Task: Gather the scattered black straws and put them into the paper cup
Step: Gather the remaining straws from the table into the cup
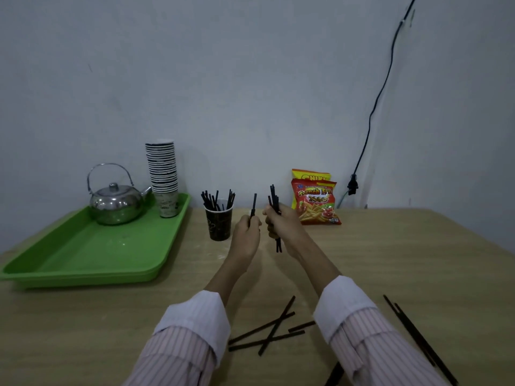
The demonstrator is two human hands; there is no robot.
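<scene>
Wood table (390, 260), grey wall behind. Cup (219, 222) stands upright toward the far edge, just right of the green tray (83, 254), which carries a kettle (117, 203) and a cup stack (163, 168). A fair number of straws (217, 200) stand in the cup already. My left hand (246, 235) is raised just beside the cup, fingers curled, pinching a single straw (254, 203) upright. My right hand (281, 222) is close beside the left, fingers wrapped round a bundle (274, 197) of several straws, whose ends show above and below the fist. Neither load is over the cup's mouth yet. Left on the table: a crossed heap (267, 330) near me between my sleeves, and a few long ones (412, 332) by my right sleeve. One dark piece at the bottom edge is cut off, likely another straw. My estimate: about halfway. The held ones go in next, then at least one more pickup round.
</scene>
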